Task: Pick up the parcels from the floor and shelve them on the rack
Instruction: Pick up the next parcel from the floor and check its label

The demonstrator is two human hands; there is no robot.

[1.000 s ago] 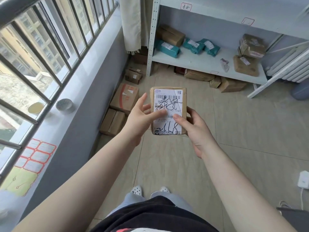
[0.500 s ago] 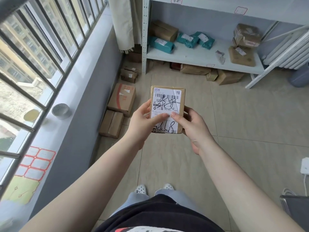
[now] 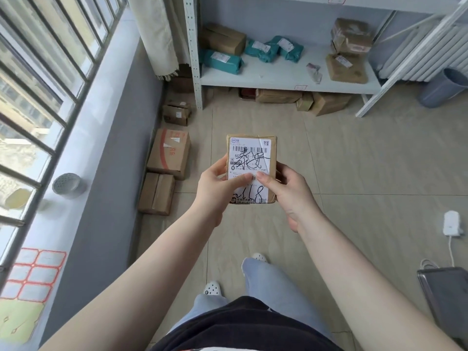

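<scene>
Stepping closer to the rack [image 3: 286,77], my left hand [image 3: 215,183] and right hand [image 3: 286,191] both grip the parcel [image 3: 250,153]; shelving comes next.

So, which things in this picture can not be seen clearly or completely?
- Parcel in both hands: the thumbs of the left hand and right hand cover part of the label; its small print is unreadable.
- Rack: upper shelves cut off by the top edge.
- Boxes under the rack: partly hidden by the shelf.
- Grey bin: cut by the right edge.
</scene>
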